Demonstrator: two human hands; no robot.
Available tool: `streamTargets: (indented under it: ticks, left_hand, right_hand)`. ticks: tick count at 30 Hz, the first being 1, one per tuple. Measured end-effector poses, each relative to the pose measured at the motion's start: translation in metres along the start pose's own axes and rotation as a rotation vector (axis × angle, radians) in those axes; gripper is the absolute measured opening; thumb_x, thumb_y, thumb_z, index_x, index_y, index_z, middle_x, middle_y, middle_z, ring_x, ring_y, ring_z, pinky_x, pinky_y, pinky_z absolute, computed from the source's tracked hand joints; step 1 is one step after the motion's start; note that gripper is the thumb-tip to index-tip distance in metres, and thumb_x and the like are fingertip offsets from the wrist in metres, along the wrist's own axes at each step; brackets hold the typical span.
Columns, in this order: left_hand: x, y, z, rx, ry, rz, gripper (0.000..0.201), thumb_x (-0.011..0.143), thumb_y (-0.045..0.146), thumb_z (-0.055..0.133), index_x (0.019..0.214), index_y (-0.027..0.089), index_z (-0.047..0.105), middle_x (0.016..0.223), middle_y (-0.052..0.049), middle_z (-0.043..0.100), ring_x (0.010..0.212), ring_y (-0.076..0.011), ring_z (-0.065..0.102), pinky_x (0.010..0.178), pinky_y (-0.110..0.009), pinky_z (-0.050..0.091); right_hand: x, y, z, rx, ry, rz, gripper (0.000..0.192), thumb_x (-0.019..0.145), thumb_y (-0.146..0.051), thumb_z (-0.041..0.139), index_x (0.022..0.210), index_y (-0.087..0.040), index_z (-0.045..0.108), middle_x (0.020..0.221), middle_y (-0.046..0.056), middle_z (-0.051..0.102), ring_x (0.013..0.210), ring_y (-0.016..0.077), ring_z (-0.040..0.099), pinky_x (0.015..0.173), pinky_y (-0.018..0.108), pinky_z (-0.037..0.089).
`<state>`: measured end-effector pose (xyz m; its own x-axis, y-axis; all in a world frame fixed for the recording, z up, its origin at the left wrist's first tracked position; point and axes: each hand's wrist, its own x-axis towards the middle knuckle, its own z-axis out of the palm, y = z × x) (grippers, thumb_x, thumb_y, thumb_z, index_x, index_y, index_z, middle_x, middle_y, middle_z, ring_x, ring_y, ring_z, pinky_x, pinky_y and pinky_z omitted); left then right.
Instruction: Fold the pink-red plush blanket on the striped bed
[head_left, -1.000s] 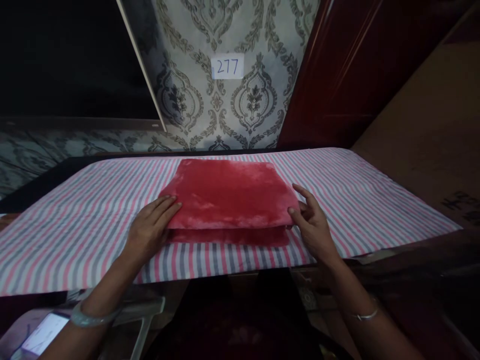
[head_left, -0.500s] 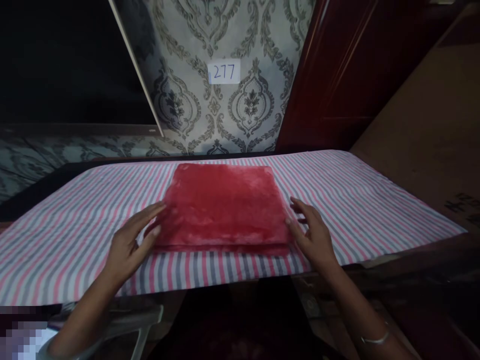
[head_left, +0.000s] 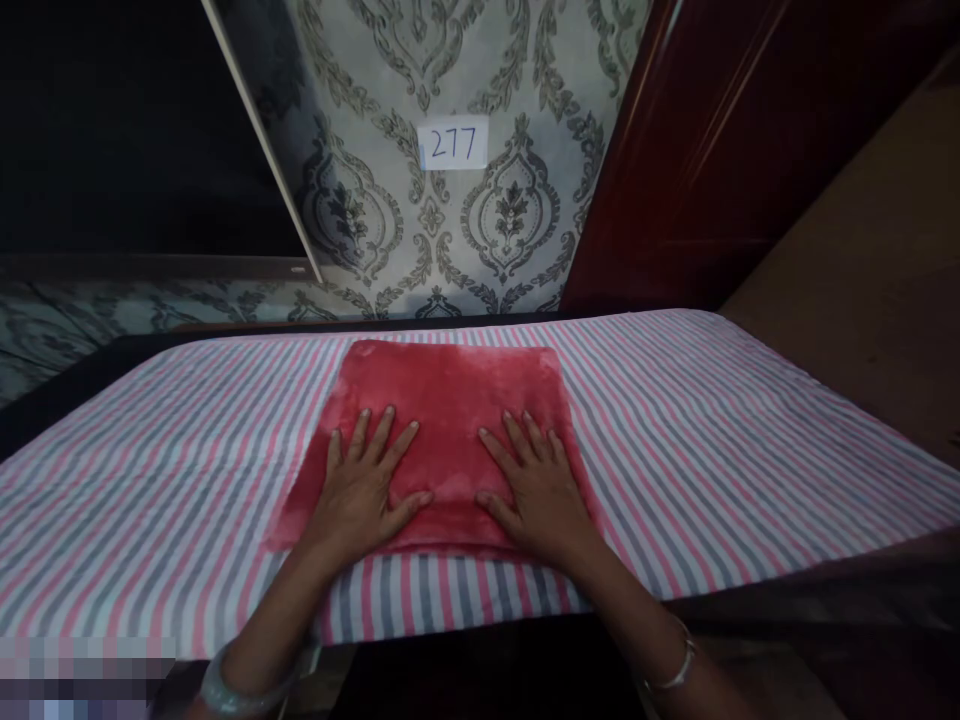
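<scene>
A red, plush-looking folded cloth (head_left: 450, 385) lies flat on a striped tablecloth (head_left: 690, 430), its layered fold edge toward me. On its left half rests my left hand (head_left: 360, 495), palm down with the fingers spread. My right hand (head_left: 544, 490) lies the same way on the right half, thumb pointing inward. Both hands are open and press on the top of the cloth without gripping it. The part of the cloth under my palms is hidden.
A dark screen (head_left: 135, 130) stands at the back left, before a patterned wall (head_left: 360, 130) bearing a paper label (head_left: 454, 143) marked 277. To the right are a dark red glossy panel (head_left: 675, 200) and a brown board (head_left: 862, 240).
Both hands have moved inward from the cloth's left and right sides and now lie flat on top of it. The view has shifted slightly, with the cloth appearing nearer.
</scene>
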<state>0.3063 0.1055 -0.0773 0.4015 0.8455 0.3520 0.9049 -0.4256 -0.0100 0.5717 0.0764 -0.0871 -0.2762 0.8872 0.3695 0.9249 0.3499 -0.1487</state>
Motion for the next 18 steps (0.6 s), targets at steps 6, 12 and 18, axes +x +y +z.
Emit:
streamTargets:
  ticks: [6, 12, 18]
  left_hand:
    - [0.000, 0.000, 0.001, -0.040, 0.003, 0.015, 0.085, 0.085, 0.071, 0.053, 0.157, 0.032, 0.030, 0.165, -0.011, 0.028, 0.152, -0.0429, 0.018, 0.115, -0.074, 0.019]
    - [-0.002, 0.005, 0.001, -0.074, -0.009, -0.010, 0.085, 0.084, 0.068, 0.059, 0.156, 0.032, 0.032, 0.165, -0.010, 0.028, 0.152, -0.0424, 0.018, 0.116, -0.073, 0.017]
    - [-0.003, 0.008, -0.004, -0.089, -0.030, -0.046, 0.083, 0.085, 0.067, 0.059, 0.156, 0.032, 0.034, 0.165, -0.011, 0.027, 0.153, -0.0406, 0.016, 0.118, -0.071, 0.017]
  right_hand:
    - [0.001, 0.005, 0.001, -0.009, -0.018, -0.020, 0.071, 0.092, -0.055, 0.055, 0.156, -0.031, 0.035, 0.164, 0.009, 0.029, 0.151, 0.0352, 0.023, 0.117, 0.060, 0.024]
    - [-0.002, 0.008, 0.007, -0.019, 0.021, -0.042, 0.068, 0.094, -0.051, 0.052, 0.157, -0.032, 0.033, 0.165, 0.007, 0.028, 0.152, 0.0337, 0.022, 0.116, 0.060, 0.027]
    - [-0.003, 0.011, 0.015, -0.027, 0.064, -0.061, 0.065, 0.095, -0.049, 0.050, 0.156, -0.032, 0.036, 0.163, 0.008, 0.033, 0.149, 0.0342, 0.028, 0.115, 0.061, 0.029]
